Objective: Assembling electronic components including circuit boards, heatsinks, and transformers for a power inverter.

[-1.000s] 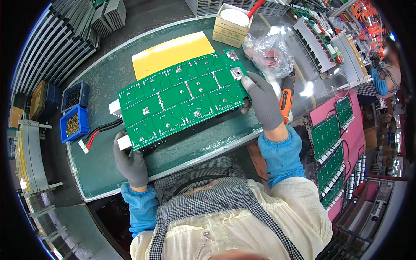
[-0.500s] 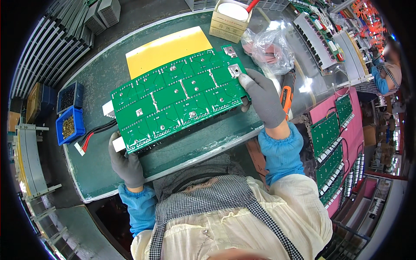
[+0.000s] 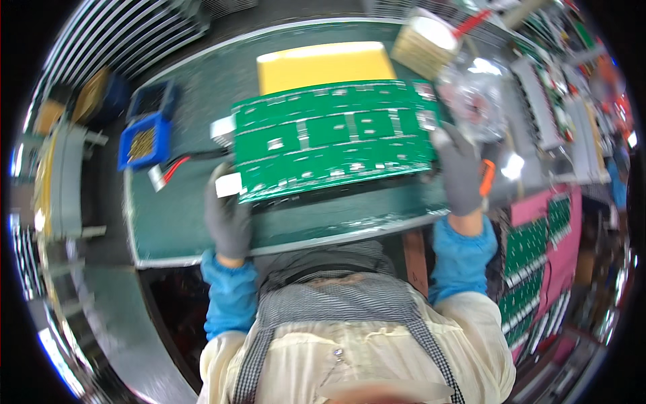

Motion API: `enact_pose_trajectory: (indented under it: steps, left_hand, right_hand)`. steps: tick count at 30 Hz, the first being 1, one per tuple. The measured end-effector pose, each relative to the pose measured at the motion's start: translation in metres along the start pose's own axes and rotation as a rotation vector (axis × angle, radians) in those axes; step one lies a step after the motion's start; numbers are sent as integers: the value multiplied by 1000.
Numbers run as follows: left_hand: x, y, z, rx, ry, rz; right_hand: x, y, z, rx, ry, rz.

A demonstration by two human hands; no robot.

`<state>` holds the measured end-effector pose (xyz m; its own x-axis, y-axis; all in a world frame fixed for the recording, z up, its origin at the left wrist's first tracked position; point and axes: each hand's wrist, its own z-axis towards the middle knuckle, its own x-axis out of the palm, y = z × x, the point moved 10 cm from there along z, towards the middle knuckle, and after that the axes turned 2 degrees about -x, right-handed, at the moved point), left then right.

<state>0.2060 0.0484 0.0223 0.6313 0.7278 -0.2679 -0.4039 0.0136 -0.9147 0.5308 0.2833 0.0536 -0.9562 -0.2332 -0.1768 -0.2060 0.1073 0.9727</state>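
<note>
A long green circuit board point(image 3: 330, 138), solder side up, lies level over the workbench, its far edge overlapping a yellow sheet point(image 3: 323, 64). My right hand point(image 3: 461, 172), in a grey glove, grips the board's right end, thumb on top and fingers partly hidden under the edge. At the near left corner my left hand point(image 3: 229, 215), also gloved, closes around the edge beside a white connector block point(image 3: 229, 184). Dark and red wires with a white plug point(image 3: 157, 178) trail from the board's left side. Parts on its underside are hidden, and motion blurs the picture.
Blue bin point(image 3: 145, 141) with brass-coloured small parts sits at the bench's left, a darker bin behind it. Far right are a box with a white tub point(image 3: 427, 44), a clear plastic bag point(image 3: 474, 94) and an orange-black tool point(image 3: 487, 176). More boards lie on pink sheeting point(image 3: 568, 236).
The view has turned, so the bench and everything on it appear shifted right and the board looks less slanted. Both hands remain at the board's two ends.
</note>
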Motion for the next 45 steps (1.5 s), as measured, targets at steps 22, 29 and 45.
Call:
enact_pose_trajectory:
  steps: [22,29,45]
  left_hand:
    - [-8,-20,5,228,7,176]
    - [-11,-28,6,274,-12,151]
    - [-12,-26,4,222,-3,145]
  right_hand:
    - [9,8,3,-81,64,-77]
    - [10,13,0,-81,61,-100]
    - [11,13,-2,-93,61,-66]
